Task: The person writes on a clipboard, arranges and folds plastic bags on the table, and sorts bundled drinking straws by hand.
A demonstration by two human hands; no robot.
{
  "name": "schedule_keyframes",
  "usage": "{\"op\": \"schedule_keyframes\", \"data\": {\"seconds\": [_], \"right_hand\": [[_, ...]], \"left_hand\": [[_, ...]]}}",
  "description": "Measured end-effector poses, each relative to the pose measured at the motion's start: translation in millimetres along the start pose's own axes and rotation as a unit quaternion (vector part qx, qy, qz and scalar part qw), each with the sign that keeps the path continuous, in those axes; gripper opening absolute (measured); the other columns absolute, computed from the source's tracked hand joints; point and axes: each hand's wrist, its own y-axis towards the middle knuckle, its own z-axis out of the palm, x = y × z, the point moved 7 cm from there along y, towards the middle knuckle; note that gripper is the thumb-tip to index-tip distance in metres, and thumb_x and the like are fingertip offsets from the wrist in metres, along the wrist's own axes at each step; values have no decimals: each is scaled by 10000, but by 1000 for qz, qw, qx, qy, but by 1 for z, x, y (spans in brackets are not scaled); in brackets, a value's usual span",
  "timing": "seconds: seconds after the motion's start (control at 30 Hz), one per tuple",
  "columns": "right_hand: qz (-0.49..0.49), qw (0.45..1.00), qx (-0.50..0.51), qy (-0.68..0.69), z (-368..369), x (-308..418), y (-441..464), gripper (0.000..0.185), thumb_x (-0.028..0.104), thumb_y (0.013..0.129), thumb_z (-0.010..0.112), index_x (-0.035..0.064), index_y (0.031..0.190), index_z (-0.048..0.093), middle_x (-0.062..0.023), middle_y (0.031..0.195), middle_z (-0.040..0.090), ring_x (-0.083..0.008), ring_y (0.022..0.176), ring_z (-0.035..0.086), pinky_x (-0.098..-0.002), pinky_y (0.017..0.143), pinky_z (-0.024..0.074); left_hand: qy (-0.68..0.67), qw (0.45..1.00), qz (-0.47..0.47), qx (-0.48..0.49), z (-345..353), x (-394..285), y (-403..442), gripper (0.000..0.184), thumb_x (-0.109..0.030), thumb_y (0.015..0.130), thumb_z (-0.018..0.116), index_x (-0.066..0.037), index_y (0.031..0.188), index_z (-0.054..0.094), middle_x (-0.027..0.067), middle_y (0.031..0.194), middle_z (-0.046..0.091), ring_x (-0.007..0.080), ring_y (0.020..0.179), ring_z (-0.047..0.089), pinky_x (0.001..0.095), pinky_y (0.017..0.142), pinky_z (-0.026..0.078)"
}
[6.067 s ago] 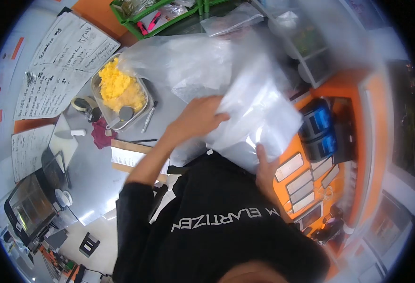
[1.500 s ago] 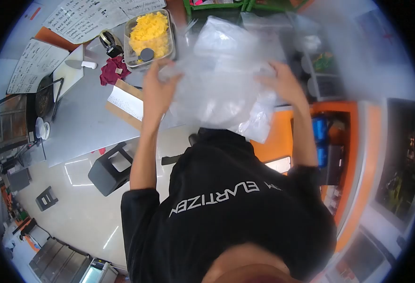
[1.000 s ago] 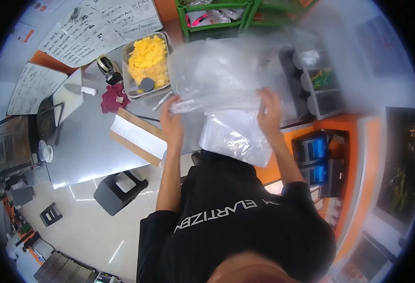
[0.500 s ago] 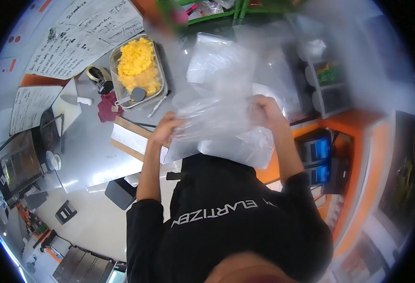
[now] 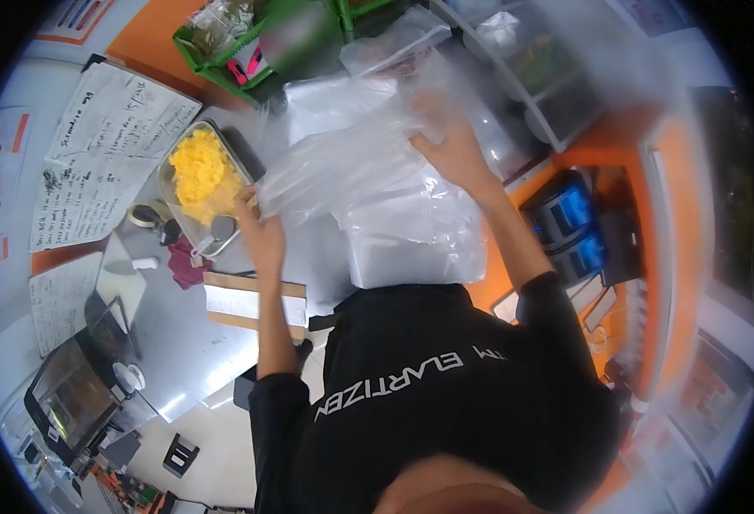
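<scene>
Head view: left hand (image 5: 262,238) pinches a translucent, creased plastic bag (image 5: 334,167); blurred right hand (image 5: 451,147), hold unclear.

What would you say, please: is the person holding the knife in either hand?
No, the knife rests on the board, while the left hand and right hand are at the clear plastic.

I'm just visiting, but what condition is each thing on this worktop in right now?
Plastic bag: creased, spanning between left hand and right hand
Clear plastic bags: lying flat near the person's waist
Food container: open, filled with yellow food
Scoop: resting at the container's near end
Knife: lying on cutting board
Maroon cloth: crumpled
Printed sheet: flat, partly hidden
</scene>
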Motion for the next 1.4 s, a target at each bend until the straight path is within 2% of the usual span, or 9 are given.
{"op": "schedule_keyframes", "data": {"seconds": [0.13,0.2,0.3,0.4,0.47,0.63,0.9,1.2,1.4], "right_hand": [[-153,955,-212,-137,-13,82,-32,478,85,773,748,51,1225,598,-154,1100,634,-376,981,621,-472,903,510],[-251,958,2,138,38,84,-63,341,110,827,711,44,1156,653,-158,1120,670,-382,1060,622,-437,938,493],[33,938,341,-46,121,25,-45,275,121,878,638,13,1130,666,-188,1118,687,-372,1091,630,-449,950,491],[-30,999,36,-17,130,-62,-22,329,183,940,607,-22,1197,625,-210,1167,659,-372,1087,628,-450,945,489],[37,999,-5,-25,109,-69,12,723,374,877,717,11,1441,446,-238,1522,386,-368,1355,458,-397,1059,441],[33,983,0,182,96,-7,66,1036,399,807,823,-23,1544,228,-244,1527,365,-340,1416,401,-394,1122,395],[-291,915,256,109,187,-14,-4,640,210,927,689,143,1510,435,-97,1558,433,-274,1395,464,-380,1154,380],[-172,890,409,102,98,-39,-54,146,171,891,706,64,989,708,-90,1024,703,-283,940,665,-361,808,549],[-31,965,252,-68,88,-112,2,539,418,811,796,12,1126,632,-184,1113,643,-364,1041,616,-413,943,466]], "left_hand": [[33,998,41,-25,33,-10,-3,554,133,733,383,50,1270,494,165,1205,560,243,1124,564,328,1042,407],[1,1000,16,-8,44,-23,-9,565,131,729,366,62,1274,497,174,1189,570,249,1131,563,331,1048,401],[-69,997,-16,-39,49,-20,-20,527,141,744,408,76,1254,524,180,1145,599,248,1109,572,338,1020,419],[-17,999,-19,40,53,-23,-30,506,146,762,450,49,1250,539,175,1169,598,242,1124,563,344,1004,434],[84,995,12,57,52,-19,-39,501,148,771,465,28,1250,551,178,1217,579,249,1163,553,348,994,451],[35,995,-84,-38,58,25,-61,548,110,831,460,-26,1362,462,173,1337,516,300,1231,534,375,970,503],[-252,890,-380,-17,58,135,-95,462,-175,1012,389,-8,1442,376,182,1402,496,315,1151,601,424,913,556],[-249,922,-296,22,77,154,-38,462,-224,1028,410,30,1414,425,188,1380,522,331,1123,621,424,895,557],[-146,928,-340,30,67,129,-75,839,-311,882,743,80,1458,275,203,1403,460,291,1275,509,423,1031,463]]}}
